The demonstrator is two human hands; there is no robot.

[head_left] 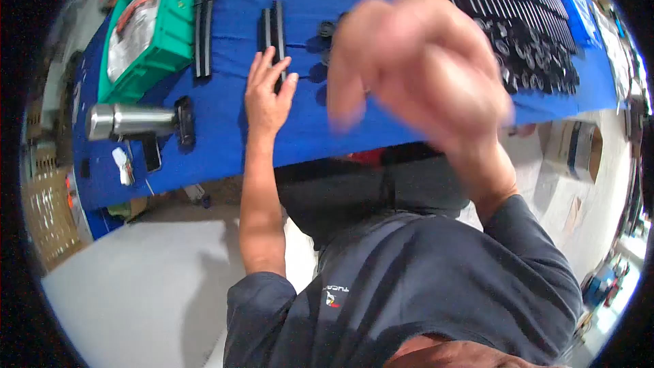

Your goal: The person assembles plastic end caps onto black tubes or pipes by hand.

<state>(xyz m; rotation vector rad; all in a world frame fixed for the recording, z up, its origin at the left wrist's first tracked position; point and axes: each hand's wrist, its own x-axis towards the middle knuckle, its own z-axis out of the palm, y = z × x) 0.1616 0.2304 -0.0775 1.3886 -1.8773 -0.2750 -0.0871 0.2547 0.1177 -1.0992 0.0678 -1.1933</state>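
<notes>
- 2 black bars [278, 24] lie side by side on the blue surface [228, 119], long axes pointing away from the body.
- The left hand [268, 95], nearer, touches their near ends, fingers spread; its grip is unclear.
- The right hand [426, 61] hovers rightward, blurred; I cannot tell whether it holds anything.

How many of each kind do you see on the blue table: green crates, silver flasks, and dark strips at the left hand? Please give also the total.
Green crate: 1
Silver flask: 1
Dark strips at the left hand: 2
Total: 4
</notes>
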